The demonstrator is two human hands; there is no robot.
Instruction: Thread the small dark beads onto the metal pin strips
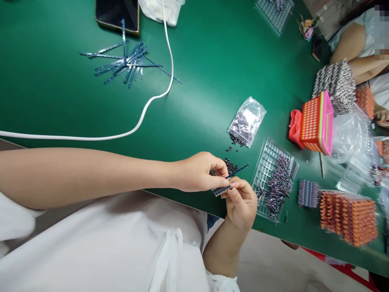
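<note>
My left hand (pixel 197 173) reaches in from the left, thumb and fingers closed in a pinch. My right hand (pixel 242 202) comes up from below, its fingertips pinched against the same spot. Between them is a small dark flat piece with fine rows (pixel 221 190). A thin dark blue strip (pixel 240 169) sticks out up and to the right from between the fingertips. Which hand grips which part is partly hidden by the fingers. Just beyond my left fingers lies a pile of small dark beads (pixel 231 165). More beads spill from a clear plastic bag (pixel 247 121).
A clear tray (pixel 261 162) right of my hands holds many thin dark pieces. Further right are orange stacked pieces (pixel 348 217) and a red-pink basket (pixel 317 121). Blue strips (pixel 127 65), a phone (pixel 118 14) and a white cable (pixel 146 109) lie left. Another person sits far right.
</note>
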